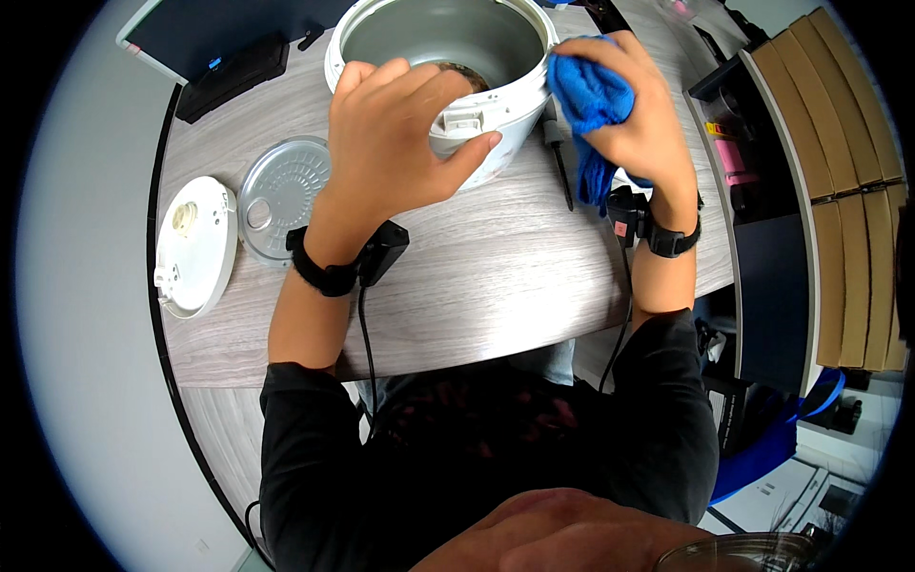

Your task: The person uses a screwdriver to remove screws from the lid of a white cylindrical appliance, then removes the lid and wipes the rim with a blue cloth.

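A white rice cooker body (522,107) with a grey inside stands at the far middle of the table, its lid off. My left hand (386,143) grips its near left rim, the fingers curled over the edge and partly hidden, the thumb stretched toward the front latch (464,121). In my right hand (650,114) is a bunched blue cloth (593,95), pressed against the right side of the rim, with one end hanging down. Just left of the cloth's hanging end, a screwdriver (555,138) with a grey handle lies on the table.
At the left lie a white cooker lid (197,253) and a round metal inner plate (284,186). A monitor (224,38) stands behind them. On the right are a dark shelf unit (777,286) and brown cardboard boxes (829,124). Cables (368,343) hang from both wrist straps.
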{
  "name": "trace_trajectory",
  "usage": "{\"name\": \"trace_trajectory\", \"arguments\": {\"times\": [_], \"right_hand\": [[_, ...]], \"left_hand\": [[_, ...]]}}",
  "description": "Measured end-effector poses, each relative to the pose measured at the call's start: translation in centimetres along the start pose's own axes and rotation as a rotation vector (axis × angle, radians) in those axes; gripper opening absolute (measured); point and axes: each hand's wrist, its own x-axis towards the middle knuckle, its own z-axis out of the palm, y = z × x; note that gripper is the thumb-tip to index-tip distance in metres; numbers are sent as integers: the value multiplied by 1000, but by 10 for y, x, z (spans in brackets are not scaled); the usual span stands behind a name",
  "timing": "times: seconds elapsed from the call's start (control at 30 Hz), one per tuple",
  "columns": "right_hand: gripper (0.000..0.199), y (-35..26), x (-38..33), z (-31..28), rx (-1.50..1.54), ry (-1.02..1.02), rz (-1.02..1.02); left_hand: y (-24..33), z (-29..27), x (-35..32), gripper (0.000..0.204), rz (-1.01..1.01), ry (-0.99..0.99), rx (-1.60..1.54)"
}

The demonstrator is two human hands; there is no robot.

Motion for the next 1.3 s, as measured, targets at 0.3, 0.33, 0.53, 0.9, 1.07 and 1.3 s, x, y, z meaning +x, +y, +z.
{"name": "trace_trajectory", "arguments": {"times": [0.3, 0.33, 0.53, 0.9, 1.07, 1.3], "right_hand": [[63, 12, -2, 13, 54, 1, 78], [62, 9, -2, 13, 51, -11, 91], [58, -14, -6, 14, -12, -12, 20], [52, -67, -11, 26, -33, 1, -14], [51, -59, -12, 18, -45, -32, 37], [53, -36, -11, 10, -11, 31, 41]], "left_hand": [[-2, 1, -5, 36, 17, 6, 2], [-2, 1, -6, 37, 12, 6, 1], [-1, 1, -8, 36, -2, 3, -12], [2, 4, -8, 36, -1, 60, -20], [2, 1, -8, 35, 15, 32, -33], [1, -2, -11, 38, 32, -2, -14]]}}
